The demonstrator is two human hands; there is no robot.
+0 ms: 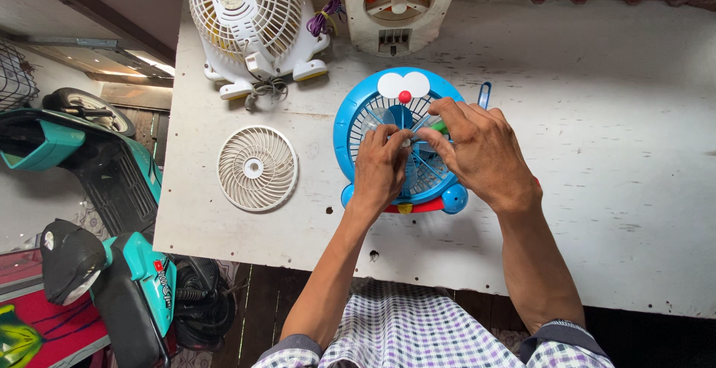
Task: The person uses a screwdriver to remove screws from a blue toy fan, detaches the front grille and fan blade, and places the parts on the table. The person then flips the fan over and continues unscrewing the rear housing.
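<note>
A small blue cartoon-cat desk fan (358, 114) lies face up on the white table (597, 152). My left hand (379, 168) rests on the fan's middle, fingertips pinching at the clear blades near the hub. My right hand (477, 152) comes in from the right, its fingers closed around a green-handled tool (438, 125) whose tip points at the hub. Both hands cover most of the fan's right and lower half. A blue handle-like piece (485, 93) sticks out behind my right hand.
A loose white fan grille (257, 168) lies left of the blue fan. At the table's far edge are a white rabbit-shaped fan (250, 17) with a purple cord (326, 19) and a cream fan housing (399, 6). A teal scooter (97, 211) stands left of the table.
</note>
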